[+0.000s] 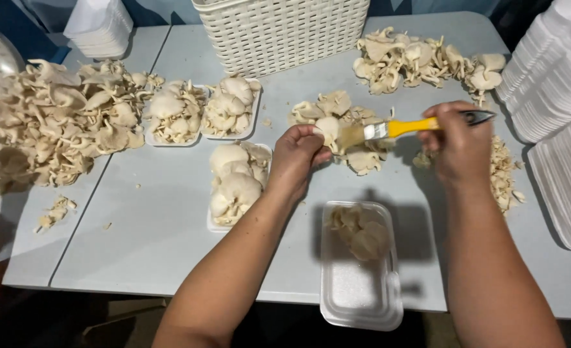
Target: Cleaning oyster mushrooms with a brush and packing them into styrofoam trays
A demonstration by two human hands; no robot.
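Note:
My left hand (298, 158) holds a pale oyster mushroom (329, 127) above the table. My right hand (461, 143) grips a paintbrush with a yellow handle (409, 127), and its bristles touch the mushroom. Below the hands lies a white foam tray (358, 290) with a few mushrooms (360, 233) at its far end. A small heap of mushrooms (337, 106) lies on the table just behind my left hand.
Three filled foam trays (237, 177) sit left of centre. A big mushroom pile (47, 122) covers the left; another pile (421, 61) lies at the back right. A white lattice basket (282, 32) stands at the back. Stacked empty foam trays (556, 84) line the right edge. Trimmings (504, 174) lie by my right hand.

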